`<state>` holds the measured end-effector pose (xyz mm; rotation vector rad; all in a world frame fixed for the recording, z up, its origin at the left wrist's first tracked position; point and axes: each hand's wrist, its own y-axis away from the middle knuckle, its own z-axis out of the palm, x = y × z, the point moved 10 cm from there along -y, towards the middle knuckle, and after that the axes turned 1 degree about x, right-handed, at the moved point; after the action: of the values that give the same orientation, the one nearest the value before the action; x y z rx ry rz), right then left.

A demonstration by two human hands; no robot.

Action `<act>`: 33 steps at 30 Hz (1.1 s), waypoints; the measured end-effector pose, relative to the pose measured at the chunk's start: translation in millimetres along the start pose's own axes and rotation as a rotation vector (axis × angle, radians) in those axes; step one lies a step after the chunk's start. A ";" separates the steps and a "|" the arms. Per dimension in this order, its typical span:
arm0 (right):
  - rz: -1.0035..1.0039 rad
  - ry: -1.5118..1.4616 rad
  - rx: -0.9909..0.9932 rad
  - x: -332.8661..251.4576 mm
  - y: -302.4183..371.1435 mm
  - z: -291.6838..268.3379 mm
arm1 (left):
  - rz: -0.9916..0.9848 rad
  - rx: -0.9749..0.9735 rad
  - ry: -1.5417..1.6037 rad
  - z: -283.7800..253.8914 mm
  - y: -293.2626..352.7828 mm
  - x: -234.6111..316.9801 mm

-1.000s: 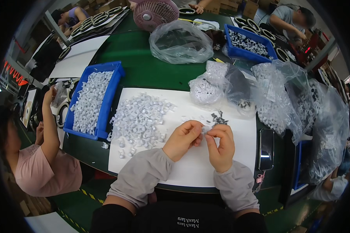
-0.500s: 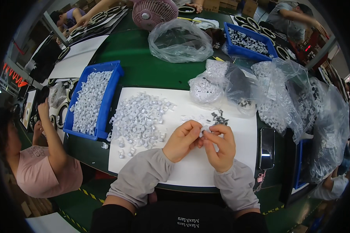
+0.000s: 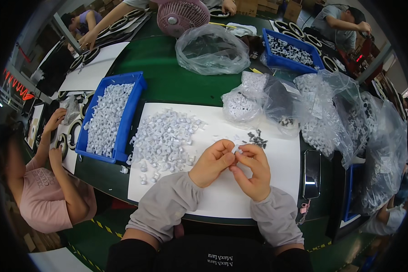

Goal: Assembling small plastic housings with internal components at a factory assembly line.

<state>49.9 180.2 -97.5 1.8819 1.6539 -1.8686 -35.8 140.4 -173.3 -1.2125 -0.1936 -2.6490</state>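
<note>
My left hand [image 3: 211, 164] and my right hand [image 3: 253, 171] meet over a white sheet [image 3: 222, 204]. Between their fingertips is a small white plastic part [image 3: 235, 148], partly hidden by the fingers; both hands are closed on it. To the left of my left hand spreads a heap of similar white plastic parts [image 3: 164, 138], with a few loose ones at its near edge. Just beyond my right hand lie small dark grey pieces [image 3: 257, 138], and some tiny pale bits are scattered beside them.
A blue bin [image 3: 132, 119] full of white parts stands left of the sheet. Clear bags of parts [image 3: 318, 111] crowd the right, near a phone [image 3: 311, 174]. Farther back are an open plastic bag [image 3: 211, 50], a pink fan [image 3: 182, 19] and another blue bin [image 3: 285, 64]. Co-workers sit around.
My fingers have shifted slightly around the white part, and the right fingers have changed their grip. At left, a co-worker's arms have lowered toward the black rings.
</note>
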 end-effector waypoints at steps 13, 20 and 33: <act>0.068 0.069 0.161 1.7 1.8 -9.8 | -0.079 0.093 -0.085 0.5 2.0 -4.9; 0.065 0.349 -0.074 20.9 -16.8 6.6 | 0.392 0.124 0.352 -49.7 17.0 112.6; 0.031 0.531 -0.471 38.0 -31.1 90.8 | 0.417 0.235 0.309 -86.9 25.9 109.3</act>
<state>-45.3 159.4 -131.6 2.2558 1.9475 -0.8754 -162.0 81.2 -146.2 -0.6725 -0.1707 -2.3259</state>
